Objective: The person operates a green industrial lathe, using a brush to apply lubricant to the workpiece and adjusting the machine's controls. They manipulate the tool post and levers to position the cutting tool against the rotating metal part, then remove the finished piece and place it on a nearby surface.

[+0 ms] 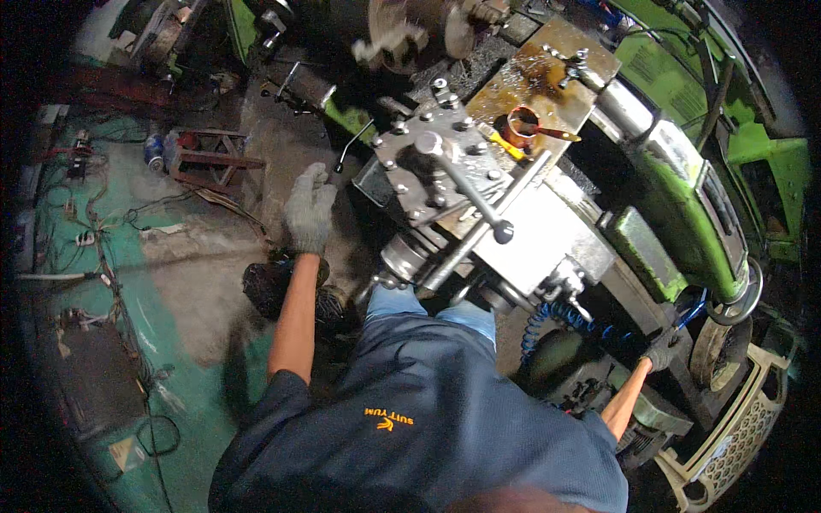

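Observation:
My left hand, in a grey work glove, is raised left of the lathe with nothing in it. Its fingers are loosely bent, close to a thin lever with a black knob. Out to the right, my gloved right hand is closed around what looks like a blue air gun, small and partly hidden. A coiled blue air hose hangs nearby. Before me stands the lathe's square tool post, bolted all round, with a long clamping handle on top.
Shiny chips lie on an oily plate holding a cup and brush. The chuck is blurred at the top. A green tailstock stands right. Cables and a metal frame lie left; a beige plastic crate stands lower right.

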